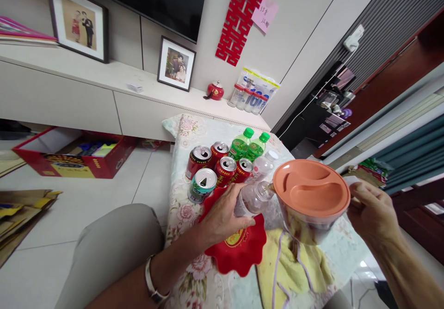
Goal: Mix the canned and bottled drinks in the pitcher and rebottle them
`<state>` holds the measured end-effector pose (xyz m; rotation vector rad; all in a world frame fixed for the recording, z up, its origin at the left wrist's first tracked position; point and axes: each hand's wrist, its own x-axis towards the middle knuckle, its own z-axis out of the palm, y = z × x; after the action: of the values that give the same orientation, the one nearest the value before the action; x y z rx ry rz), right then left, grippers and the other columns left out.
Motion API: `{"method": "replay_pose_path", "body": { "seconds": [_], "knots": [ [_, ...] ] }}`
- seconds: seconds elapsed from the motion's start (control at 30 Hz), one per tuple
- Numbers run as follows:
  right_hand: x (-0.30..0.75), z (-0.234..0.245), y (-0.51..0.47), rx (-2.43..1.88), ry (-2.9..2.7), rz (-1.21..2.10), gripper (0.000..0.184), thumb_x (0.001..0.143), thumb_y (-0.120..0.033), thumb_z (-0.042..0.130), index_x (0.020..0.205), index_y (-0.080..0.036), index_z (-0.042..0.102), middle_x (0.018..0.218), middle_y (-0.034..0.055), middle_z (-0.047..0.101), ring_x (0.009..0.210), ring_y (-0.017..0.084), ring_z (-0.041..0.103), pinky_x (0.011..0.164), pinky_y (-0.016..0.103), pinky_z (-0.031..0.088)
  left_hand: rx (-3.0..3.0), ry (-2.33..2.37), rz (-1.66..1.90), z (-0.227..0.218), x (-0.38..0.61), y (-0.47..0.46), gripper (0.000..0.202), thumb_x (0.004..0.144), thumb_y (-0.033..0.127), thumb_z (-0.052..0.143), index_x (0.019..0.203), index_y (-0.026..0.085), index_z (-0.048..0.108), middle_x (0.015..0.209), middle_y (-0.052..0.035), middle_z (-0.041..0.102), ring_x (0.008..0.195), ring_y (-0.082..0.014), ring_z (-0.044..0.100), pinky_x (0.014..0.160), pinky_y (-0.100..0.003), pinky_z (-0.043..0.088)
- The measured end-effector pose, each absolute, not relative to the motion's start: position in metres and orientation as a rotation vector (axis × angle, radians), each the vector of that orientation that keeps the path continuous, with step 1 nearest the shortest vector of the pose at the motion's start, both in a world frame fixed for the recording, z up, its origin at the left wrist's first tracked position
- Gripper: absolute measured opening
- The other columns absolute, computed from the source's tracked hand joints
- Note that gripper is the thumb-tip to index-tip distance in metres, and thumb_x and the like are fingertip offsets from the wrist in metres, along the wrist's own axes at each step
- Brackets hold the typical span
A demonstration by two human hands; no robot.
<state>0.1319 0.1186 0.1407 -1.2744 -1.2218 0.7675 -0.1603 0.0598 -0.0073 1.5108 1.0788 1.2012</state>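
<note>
Desk (pixel 189 216) under floral cloth, tiled floor (pixel 104 193) around, wall cabinet (pixel 69 91) behind. Grip of left hand (pixel 224 214) wraps clear bottle (pixel 255 198), tilted above red tray (pixel 239 253) toward near edge; grip of right hand (pixel 373 212) clasps orange-lidded jug (pixel 310 193) beside it.

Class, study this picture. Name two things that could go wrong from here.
1. The narrow mouth of the bottle meets the spout of the jug; liquid may miss and spill onto the tablecloth.
2. The left hand sits close to the open cans and could knock one over.
</note>
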Motion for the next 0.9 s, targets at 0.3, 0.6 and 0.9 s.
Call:
{"method": "replay_pose_path", "body": {
  "seconds": [0.3,0.6,0.9],
  "knots": [
    [0.1291,0.1420,0.1164,-1.292,-1.224,0.772,0.060,0.027,-0.057,0.102,0.045,-0.017,0.061,0.050,-0.0047,0.036,0.044,0.006,0.033,0.039,0.021,0.032,1.498,1.070,1.205,-0.0083,-0.1593,0.0599,0.070,0.069,0.015,0.081,0.132,0.022,0.053,0.131,-0.0070,0.063,0.123,-0.0285,0.060,0.107,-0.041,0.045],
    [0.1290,0.1418,0.1180,-1.274,-1.234,0.776,0.055,0.029,-0.055,0.102,0.048,-0.018,0.066,0.049,-0.0048,0.036,0.044,0.007,0.033,0.039,0.021,0.032,1.513,1.071,1.201,-0.0087,-0.1600,0.0605,0.070,0.069,0.017,0.080,0.133,0.022,0.052,0.133,-0.0076,0.063,0.124,-0.0290,0.059,0.109,-0.042,0.044],
    [0.1293,0.1434,0.1165,-1.233,-1.259,0.790,0.055,0.033,-0.053,0.103,0.047,-0.018,0.064,0.050,-0.0048,0.035,0.044,0.006,0.032,0.039,0.021,0.029,1.504,1.077,1.199,-0.0068,-0.1601,0.0598,0.068,0.070,0.016,0.080,0.132,0.024,0.052,0.134,-0.0067,0.063,0.126,-0.0291,0.060,0.110,-0.043,0.046]
  ]
}}
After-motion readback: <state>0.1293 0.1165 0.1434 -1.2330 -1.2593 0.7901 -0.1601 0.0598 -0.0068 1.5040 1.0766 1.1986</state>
